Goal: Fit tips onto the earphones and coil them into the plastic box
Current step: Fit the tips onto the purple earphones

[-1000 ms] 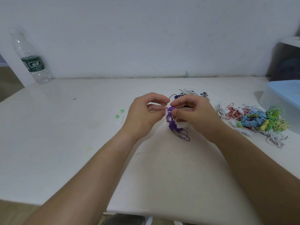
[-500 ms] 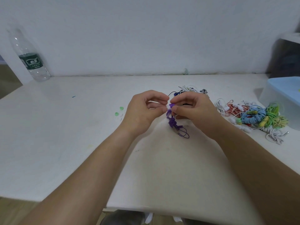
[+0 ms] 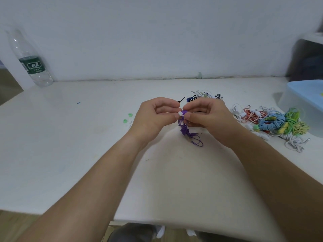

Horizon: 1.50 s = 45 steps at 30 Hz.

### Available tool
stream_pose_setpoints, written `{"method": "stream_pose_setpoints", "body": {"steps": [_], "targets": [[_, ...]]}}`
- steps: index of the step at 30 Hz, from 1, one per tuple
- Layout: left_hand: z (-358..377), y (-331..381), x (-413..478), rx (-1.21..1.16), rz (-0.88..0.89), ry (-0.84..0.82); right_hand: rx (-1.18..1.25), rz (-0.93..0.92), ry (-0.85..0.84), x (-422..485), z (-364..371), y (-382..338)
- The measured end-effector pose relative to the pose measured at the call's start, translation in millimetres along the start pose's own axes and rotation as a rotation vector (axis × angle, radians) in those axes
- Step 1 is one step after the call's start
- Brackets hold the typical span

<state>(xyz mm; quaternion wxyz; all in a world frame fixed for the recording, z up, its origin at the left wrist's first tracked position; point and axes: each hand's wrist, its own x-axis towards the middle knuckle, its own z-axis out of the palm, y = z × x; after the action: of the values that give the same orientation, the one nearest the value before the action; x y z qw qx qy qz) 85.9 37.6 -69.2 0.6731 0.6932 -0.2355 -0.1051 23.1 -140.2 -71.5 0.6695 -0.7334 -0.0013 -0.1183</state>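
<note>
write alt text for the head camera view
Over a white table, the left hand holds a white tip against a purple earphone pinched by the right hand. A pile of coloured earphones lies beside a blue box.

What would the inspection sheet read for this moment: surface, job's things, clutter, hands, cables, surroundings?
Surface: white table, faint stains, one blue speck.
Job's things: purple earphones between the hands, white tip at one bud; two green tips loose on the table; plastic box with blue top at the right edge.
Clutter: water bottle, far left by the wall.
Hands: left hand pinches the white tip; right hand pinches the purple bud.
Cables: pile of coloured earphones right of the hands; darker bunch behind them.
Surroundings: white wall; dark blurred object far right.
</note>
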Motion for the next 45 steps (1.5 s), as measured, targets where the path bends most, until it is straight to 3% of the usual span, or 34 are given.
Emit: {"method": "stream_pose_setpoints", "body": {"steps": [14,45], "targets": [[0.2,0.9,-0.3,-0.219,-0.131,-0.045,0.075,0.024,-0.056,0.7,-2.2,0.8],[2.9,-0.9,-1.7,-0.19,-0.117,0.009,0.02,-0.026,0.02,1.7,5.3,2.2]]}}
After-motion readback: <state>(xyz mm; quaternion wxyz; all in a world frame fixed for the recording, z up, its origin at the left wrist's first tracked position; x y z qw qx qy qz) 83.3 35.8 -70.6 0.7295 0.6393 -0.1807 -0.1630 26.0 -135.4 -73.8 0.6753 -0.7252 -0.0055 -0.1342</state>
